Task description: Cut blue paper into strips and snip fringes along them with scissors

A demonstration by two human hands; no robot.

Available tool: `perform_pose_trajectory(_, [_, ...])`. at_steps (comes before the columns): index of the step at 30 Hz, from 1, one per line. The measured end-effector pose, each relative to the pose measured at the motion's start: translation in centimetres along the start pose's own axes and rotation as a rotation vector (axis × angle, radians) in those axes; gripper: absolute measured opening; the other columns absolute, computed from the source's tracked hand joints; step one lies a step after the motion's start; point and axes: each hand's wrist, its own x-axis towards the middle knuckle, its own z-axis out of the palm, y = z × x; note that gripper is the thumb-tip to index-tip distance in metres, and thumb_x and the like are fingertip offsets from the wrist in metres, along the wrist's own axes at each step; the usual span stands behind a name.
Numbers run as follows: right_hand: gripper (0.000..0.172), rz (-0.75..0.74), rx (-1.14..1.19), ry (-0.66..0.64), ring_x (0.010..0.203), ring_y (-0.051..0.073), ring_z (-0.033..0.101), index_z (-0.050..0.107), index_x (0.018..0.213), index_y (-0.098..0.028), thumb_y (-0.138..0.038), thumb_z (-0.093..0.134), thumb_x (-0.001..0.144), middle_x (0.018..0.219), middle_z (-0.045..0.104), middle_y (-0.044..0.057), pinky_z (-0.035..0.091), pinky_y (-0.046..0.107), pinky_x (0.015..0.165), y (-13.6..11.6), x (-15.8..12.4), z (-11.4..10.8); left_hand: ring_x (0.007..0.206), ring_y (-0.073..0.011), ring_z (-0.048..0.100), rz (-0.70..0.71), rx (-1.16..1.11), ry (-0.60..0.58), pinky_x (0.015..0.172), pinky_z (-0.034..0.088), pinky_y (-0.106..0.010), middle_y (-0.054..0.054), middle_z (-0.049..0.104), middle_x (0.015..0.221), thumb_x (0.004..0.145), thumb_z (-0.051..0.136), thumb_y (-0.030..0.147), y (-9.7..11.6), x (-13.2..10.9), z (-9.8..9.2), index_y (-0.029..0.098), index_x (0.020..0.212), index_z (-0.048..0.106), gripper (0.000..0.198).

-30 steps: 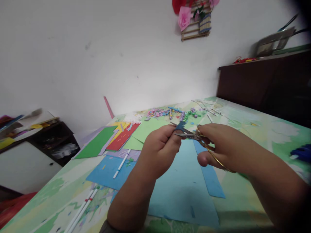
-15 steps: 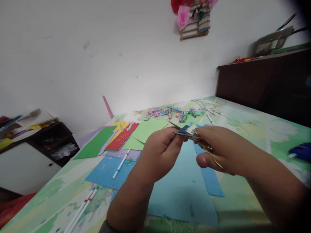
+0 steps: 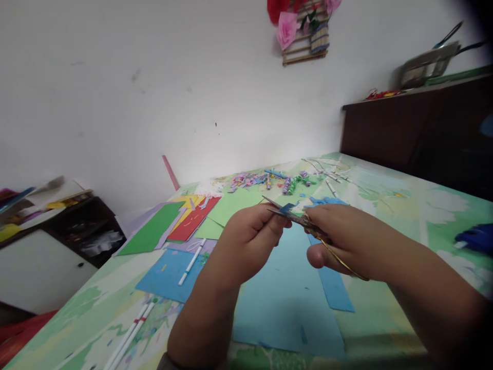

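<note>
My right hand is closed on a pair of scissors with gold-coloured handles. The blades point left and stand slightly apart. Between them shows a small blue piece of paper. My left hand pinches this piece, and its fingertips are right by the blades. Beneath both hands lies a large light-blue sheet, with a darker blue strip along its right side.
To the left lie a blue sheet, a white pen, a red sheet and a green sheet. Curled paper pieces and small scraps sit toward the wall. A dark blue object is at the right.
Both hands, with the scissors and the blue piece, appear slightly farther left in view. The camera view has shifted a little too. Both hands keep their hold.
</note>
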Motion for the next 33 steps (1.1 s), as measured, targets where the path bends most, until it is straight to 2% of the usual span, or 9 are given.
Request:
perform_pose_trajectory(5, [0.046, 0.021, -0.058, 0.028, 0.049, 0.012, 0.039, 0.046, 0.065, -0.018, -0.062, 0.039, 0.073, 0.057, 0.048, 0.001, 0.024, 0.024, 0.048, 0.05, 0.08, 0.21, 0.048, -0.0062, 0.040, -0.089, -0.078, 0.005, 0.045, 0.033, -0.019, 0.003, 0.043, 0.052, 0.081, 0.042, 0.025, 0.09, -0.05, -0.03, 0.015, 0.066, 0.054, 0.021])
perform_pose_trajectory(9, [0.049, 0.030, -0.106, 0.070, 0.049, 0.013, 0.040, 0.045, 0.063, -0.019, -0.066, 0.036, 0.072, 0.057, 0.048, 0.002, 0.023, 0.024, 0.047, 0.10, 0.00, 0.33, 0.043, -0.0045, 0.036, -0.159, -0.261, -0.018, 0.043, 0.031, -0.019, 0.005, 0.041, 0.047, 0.080, 0.044, 0.026, 0.08, -0.06, 0.07, 0.015, 0.062, 0.054, 0.023])
perform_pose_trajectory(14, [0.051, 0.046, -0.141, 0.099, 0.047, 0.013, 0.038, 0.042, 0.058, -0.019, -0.067, 0.033, 0.072, 0.054, 0.045, 0.001, 0.021, 0.023, 0.046, -0.08, -0.03, 0.13, 0.040, -0.0030, 0.033, -0.156, -0.471, -0.013, 0.042, 0.028, -0.018, 0.006, 0.038, 0.044, 0.078, 0.048, 0.027, -0.36, -0.27, 0.36, 0.015, 0.061, 0.054, 0.022])
perform_pose_trajectory(17, [0.051, 0.049, -0.127, 0.085, 0.047, 0.012, 0.038, 0.042, 0.058, -0.019, -0.067, 0.032, 0.072, 0.053, 0.045, 0.001, 0.020, 0.023, 0.045, -0.11, -0.03, -0.09, 0.040, -0.0028, 0.032, -0.138, -0.497, -0.016, 0.042, 0.027, -0.017, 0.006, 0.039, 0.044, 0.078, 0.048, 0.027, -0.43, -0.35, 0.44, 0.015, 0.062, 0.055, 0.021])
perform_pose_trajectory(21, [0.047, 0.022, -0.072, 0.069, 0.050, 0.013, 0.039, 0.044, 0.065, -0.019, -0.065, 0.036, 0.072, 0.059, 0.048, 0.001, 0.024, 0.023, 0.048, 0.10, -0.10, -0.14, 0.041, -0.0041, 0.034, -0.108, -0.375, 0.005, 0.042, 0.029, -0.019, 0.005, 0.039, 0.045, 0.079, 0.046, 0.027, -0.20, -0.17, 0.44, 0.015, 0.063, 0.053, 0.021])
perform_pose_trajectory(27, [0.046, 0.031, -0.054, 0.080, 0.053, 0.014, 0.039, 0.044, 0.068, -0.019, -0.064, 0.038, 0.072, 0.063, 0.048, 0.002, 0.025, 0.024, 0.050, 0.28, -0.19, 0.01, 0.047, -0.0053, 0.039, -0.002, -0.072, 0.096, 0.046, 0.031, -0.019, 0.004, 0.042, 0.050, 0.081, 0.042, 0.020, -0.24, 0.05, 0.68, 0.015, 0.054, 0.044, 0.027])
perform_pose_trajectory(33, [0.037, 0.021, -0.038, 0.048, 0.054, 0.014, 0.038, 0.043, 0.069, -0.020, -0.055, 0.039, 0.076, 0.063, 0.047, 0.002, 0.025, 0.024, 0.049, 0.07, -0.04, -0.11, 0.052, -0.0066, 0.043, 0.062, 0.096, 0.094, 0.050, 0.033, -0.020, 0.003, 0.045, 0.053, 0.082, 0.039, 0.023, -0.43, 0.11, 0.96, 0.015, 0.060, 0.046, 0.025])
